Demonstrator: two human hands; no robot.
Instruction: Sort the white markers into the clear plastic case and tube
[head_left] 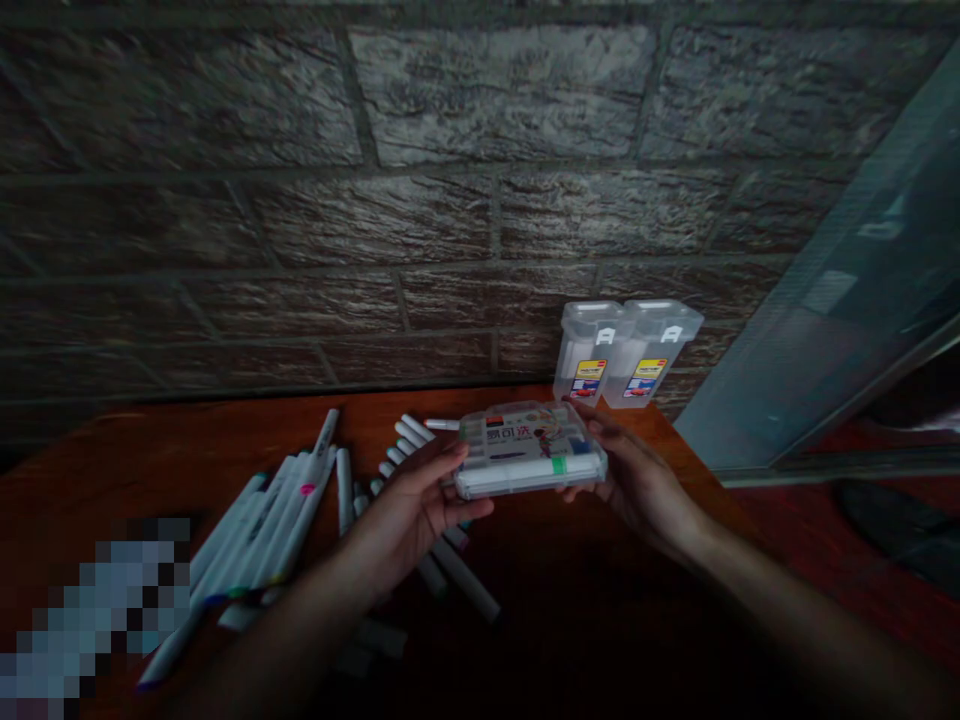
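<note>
The left hand [409,512] and right hand [637,478] are pinching the case [517,452] between them, ideally pressing its ends evenly, while pens [272,525] are lying beside the left hand.

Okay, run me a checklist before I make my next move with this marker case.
1. Left hand on the case: ok, at its left end.
2. Right hand on the case: ok, at its right end.
3. Case fastened: cannot tell, too dark.
4. Loose markers put away: not ok, many lie on the table.
5. Two plastic boxes upright: ok, standing by the wall.
</note>
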